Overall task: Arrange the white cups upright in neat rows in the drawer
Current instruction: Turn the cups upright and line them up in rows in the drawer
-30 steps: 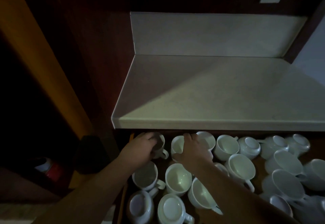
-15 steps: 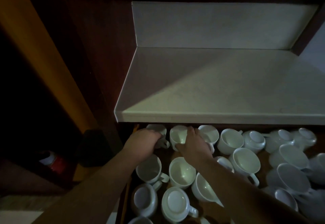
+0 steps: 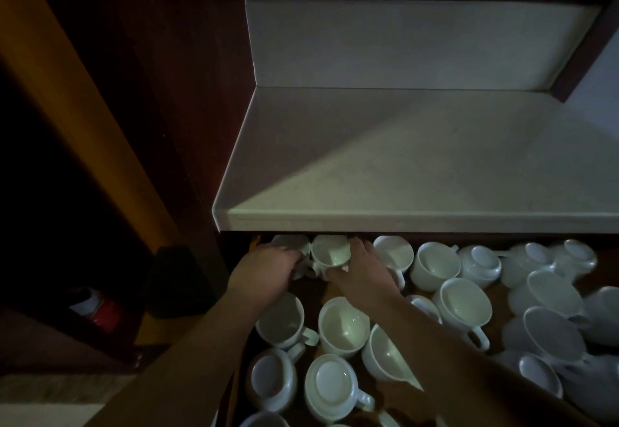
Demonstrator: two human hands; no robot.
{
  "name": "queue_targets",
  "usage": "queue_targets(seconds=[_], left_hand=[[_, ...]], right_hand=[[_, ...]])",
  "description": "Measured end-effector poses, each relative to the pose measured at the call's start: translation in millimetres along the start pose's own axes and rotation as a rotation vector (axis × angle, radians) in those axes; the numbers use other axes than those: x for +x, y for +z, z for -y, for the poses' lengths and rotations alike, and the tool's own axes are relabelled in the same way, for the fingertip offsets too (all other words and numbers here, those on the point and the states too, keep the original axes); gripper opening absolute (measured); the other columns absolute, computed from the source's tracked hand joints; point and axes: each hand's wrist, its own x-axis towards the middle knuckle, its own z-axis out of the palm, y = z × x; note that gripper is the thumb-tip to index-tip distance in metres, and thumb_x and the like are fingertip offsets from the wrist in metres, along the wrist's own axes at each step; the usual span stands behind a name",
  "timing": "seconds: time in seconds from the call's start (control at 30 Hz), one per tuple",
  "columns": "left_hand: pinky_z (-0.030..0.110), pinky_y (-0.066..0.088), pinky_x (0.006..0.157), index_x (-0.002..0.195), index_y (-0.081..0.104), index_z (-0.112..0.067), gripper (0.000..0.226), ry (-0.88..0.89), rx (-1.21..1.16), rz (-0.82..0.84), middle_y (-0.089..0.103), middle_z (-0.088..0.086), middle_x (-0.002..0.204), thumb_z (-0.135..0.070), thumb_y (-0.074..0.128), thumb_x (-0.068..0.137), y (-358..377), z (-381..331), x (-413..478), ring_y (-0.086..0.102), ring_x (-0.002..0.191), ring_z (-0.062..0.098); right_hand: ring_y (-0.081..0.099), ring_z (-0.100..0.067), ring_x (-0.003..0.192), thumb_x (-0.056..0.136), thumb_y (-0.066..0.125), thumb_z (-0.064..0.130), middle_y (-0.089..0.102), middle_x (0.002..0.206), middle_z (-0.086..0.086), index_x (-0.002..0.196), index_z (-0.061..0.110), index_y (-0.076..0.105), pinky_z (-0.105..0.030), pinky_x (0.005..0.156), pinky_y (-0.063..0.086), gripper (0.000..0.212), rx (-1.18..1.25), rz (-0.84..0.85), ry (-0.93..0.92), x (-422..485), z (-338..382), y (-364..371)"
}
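hands reached farther back; left hand [image 3: 264, 272] grips corner cup [image 3: 292, 245], right hand [image 3: 363, 276] grips next cup [image 3: 330, 252]; right pile [image 3: 549, 296] unsorted.

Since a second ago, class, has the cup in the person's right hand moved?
Yes: the cup slid backward, closer to the countertop edge.

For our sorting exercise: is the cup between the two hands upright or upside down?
Upright: the cup shows its open mouth and hollow inside.

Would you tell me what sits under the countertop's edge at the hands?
Corner cup in the left hand, next cup in the right hand; far rims and anything behind are covered.
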Motion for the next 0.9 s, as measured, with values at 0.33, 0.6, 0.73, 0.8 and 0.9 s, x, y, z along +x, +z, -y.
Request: queue_targets(seconds=[0.33, 0.6, 0.73, 0.8, 0.9], left_hand=[[0.038, 0.051, 0.086, 0.109, 0.068, -0.026, 0.02, 0.119, -0.126, -0.186, 0.064, -0.005, 0.114, -0.036, 0.065, 0.092, -11.7, -21.0, -7.4, 0.06, 0.109, 0.021], [0.031, 0.049, 0.089, 0.123, 0.068, -0.024, 0.028, 0.235, -0.306, -0.121, 0.063, -0.004, 0.122, -0.035, 0.064, 0.097, -10.7, -81.3, 4.6, 0.059, 0.112, 0.016], [0.041, 0.053, 0.089, 0.114, 0.067, -0.023, 0.023, 0.267, -0.319, -0.029, 0.06, -0.003, 0.117, -0.035, 0.06, 0.096, -6.9, -115.9, 14.1, 0.059, 0.106, 0.018], [0.042, 0.053, 0.084, 0.107, 0.067, -0.024, 0.017, 0.251, -0.345, 0.02, 0.059, -0.003, 0.111, -0.035, 0.06, 0.095, -6.0, -133.9, 16.2, 0.06, 0.1, 0.02], [0.038, 0.052, 0.082, 0.112, 0.063, -0.025, 0.027, 0.215, -0.312, 0.074, 0.059, -0.001, 0.114, -0.047, 0.06, 0.097, 1.2, -160.0, 14.2, 0.061, 0.099, 0.022]], right_hand=[[0.064, -0.015, 0.107, 0.098, 0.067, 0.029, 0.064, 0.129, -0.001, 0.134, 0.018, 0.064, -0.026, 0.087, 0.048, 0.037, -0.12, -0.086, 0.061, -25.1, -47.8, -74.9], [0.051, -0.021, 0.13, 0.097, 0.067, 0.036, 0.054, 0.14, -0.002, 0.14, 0.021, 0.057, -0.032, 0.105, 0.04, 0.047, -0.307, -0.118, 0.073, -31.9, -85.2, -99.0], [0.052, -0.026, 0.133, 0.097, 0.063, 0.039, 0.055, 0.144, -0.008, 0.144, 0.017, 0.055, -0.037, 0.106, 0.046, 0.053, -0.344, -0.046, 0.108, -30.2, -106.1, -105.6], [0.06, -0.025, 0.125, 0.098, 0.061, 0.038, 0.061, 0.139, -0.009, 0.138, 0.017, 0.059, -0.034, 0.098, 0.05, 0.046, -0.381, 0.002, 0.106, -29.2, -110.5, -108.1], [0.064, -0.022, 0.117, 0.102, 0.057, 0.042, 0.065, 0.133, -0.005, 0.132, 0.018, 0.063, -0.031, 0.092, 0.051, 0.038, -0.447, 0.072, 0.074, -25.3, -115.3, -109.1]])
